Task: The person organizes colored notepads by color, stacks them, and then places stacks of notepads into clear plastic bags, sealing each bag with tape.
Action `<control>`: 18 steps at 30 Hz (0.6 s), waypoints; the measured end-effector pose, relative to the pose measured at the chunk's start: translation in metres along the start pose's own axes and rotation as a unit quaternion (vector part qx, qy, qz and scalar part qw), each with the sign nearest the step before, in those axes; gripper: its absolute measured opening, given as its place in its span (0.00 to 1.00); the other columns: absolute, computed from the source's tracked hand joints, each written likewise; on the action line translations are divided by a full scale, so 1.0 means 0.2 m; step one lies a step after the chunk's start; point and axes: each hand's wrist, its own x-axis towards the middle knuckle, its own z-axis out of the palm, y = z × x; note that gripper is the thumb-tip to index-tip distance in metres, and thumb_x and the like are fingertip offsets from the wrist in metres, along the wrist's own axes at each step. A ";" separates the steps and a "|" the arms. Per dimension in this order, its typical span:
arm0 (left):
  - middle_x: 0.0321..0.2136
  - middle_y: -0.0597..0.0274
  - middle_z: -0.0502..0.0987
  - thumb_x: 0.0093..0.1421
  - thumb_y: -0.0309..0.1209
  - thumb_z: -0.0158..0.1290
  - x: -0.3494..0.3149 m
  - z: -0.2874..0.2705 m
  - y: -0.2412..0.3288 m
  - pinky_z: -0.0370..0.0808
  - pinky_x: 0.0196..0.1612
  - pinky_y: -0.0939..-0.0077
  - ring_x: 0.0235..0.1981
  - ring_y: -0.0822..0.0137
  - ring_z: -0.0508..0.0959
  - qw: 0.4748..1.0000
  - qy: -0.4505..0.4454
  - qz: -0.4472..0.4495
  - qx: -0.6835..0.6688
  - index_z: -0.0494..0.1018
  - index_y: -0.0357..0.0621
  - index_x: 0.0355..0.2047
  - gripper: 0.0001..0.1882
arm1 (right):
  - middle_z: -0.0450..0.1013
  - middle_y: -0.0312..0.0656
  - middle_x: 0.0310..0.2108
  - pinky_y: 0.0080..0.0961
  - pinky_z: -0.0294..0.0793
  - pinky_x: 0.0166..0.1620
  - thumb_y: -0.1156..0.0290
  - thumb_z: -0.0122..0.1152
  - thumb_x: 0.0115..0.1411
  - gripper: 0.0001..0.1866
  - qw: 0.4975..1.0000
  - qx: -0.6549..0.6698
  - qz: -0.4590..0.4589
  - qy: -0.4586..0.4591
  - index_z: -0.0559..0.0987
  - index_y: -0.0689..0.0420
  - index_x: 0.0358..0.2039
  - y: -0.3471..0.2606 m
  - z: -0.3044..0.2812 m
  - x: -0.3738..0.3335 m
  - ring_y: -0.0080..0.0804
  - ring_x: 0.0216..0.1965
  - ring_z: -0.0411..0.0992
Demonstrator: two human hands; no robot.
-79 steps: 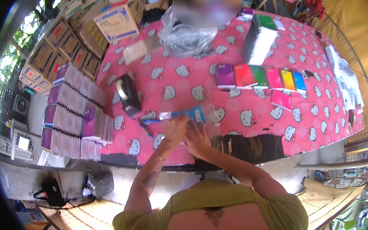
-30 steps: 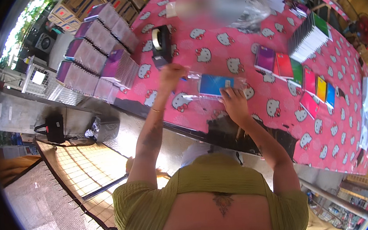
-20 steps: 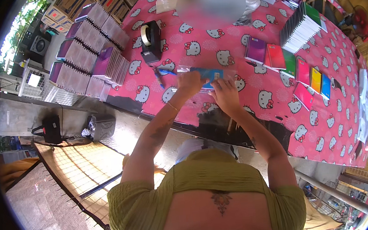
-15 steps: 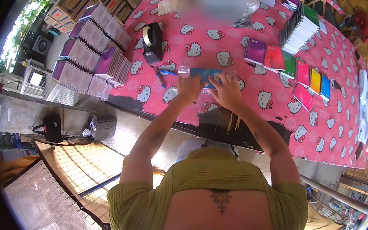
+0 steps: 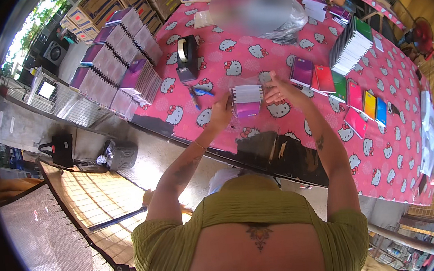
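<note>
Small block of spiral-bound notebooks with white page edges and purple cover (image 5: 248, 103) sits between the two hands, over the pink tablecloth printed with white cat faces (image 5: 248, 70), near its dark worn edge. White edges face up and away; purple cover shows on the side nearer the body. Left hand (image 5: 221, 112): fingers bent in against the block's left side, appearing to grip it there; thumb placement too small to tell. Right hand (image 5: 283, 92): opened out, fingers extended and pointing leftward, palm turned in toward the block's right side, nothing seen in its grasp; contact with the block cannot be told. Left of the left hand, blue pen (image 5: 203, 92) lies on the cloth; beyond it, black tape dispenser with pale roll (image 5: 187, 59). Right of the right hand, overlapping row of small notebooks in purple, red, green, pink, yellow and blue (image 5: 338, 88), a loose pink notebook (image 5: 356, 122) just below. Farther left, tall stacks of purple-covered spiral notebooks (image 5: 140, 82).
</note>
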 end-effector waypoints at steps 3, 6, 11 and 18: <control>0.33 0.45 0.81 0.63 0.26 0.51 0.08 -0.07 -0.19 0.77 0.35 0.60 0.32 0.48 0.83 0.990 0.080 0.084 0.078 0.72 0.37 0.51 0.16 | 0.67 0.45 0.60 0.38 0.68 0.56 0.41 0.55 0.61 0.33 0.881 -0.285 -0.344 0.153 0.74 0.53 0.57 -0.10 0.16 -0.13 0.44 0.55 0.70; 0.31 0.49 0.81 0.59 0.33 0.57 0.41 -0.39 -0.29 0.76 0.32 0.57 0.28 0.52 0.81 0.952 0.260 0.056 0.150 0.74 0.40 0.50 0.19 | 0.68 0.39 0.59 0.42 0.63 0.59 0.54 0.66 0.56 0.21 0.766 -0.429 -0.443 0.182 0.80 0.49 0.47 -0.17 0.16 -0.24 0.44 0.59 0.64; 0.27 0.57 0.80 0.53 0.33 0.63 0.75 -0.66 -0.50 0.74 0.29 0.66 0.23 0.64 0.77 0.940 0.104 -0.301 -0.118 0.78 0.39 0.44 0.19 | 0.69 0.35 0.56 0.44 0.61 0.60 0.60 0.67 0.55 0.11 0.782 -0.405 -0.416 0.228 0.82 0.50 0.37 -0.31 0.28 -0.31 0.41 0.56 0.67; 0.24 0.58 0.80 0.56 0.28 0.55 0.58 -0.58 -0.75 0.76 0.28 0.67 0.23 0.64 0.79 0.890 0.179 -0.227 -0.353 0.81 0.38 0.31 0.07 | 0.73 0.33 0.49 0.44 0.59 0.59 0.60 0.67 0.54 0.15 0.736 -0.442 -0.433 0.275 0.81 0.47 0.42 -0.34 0.46 -0.24 0.34 0.50 0.70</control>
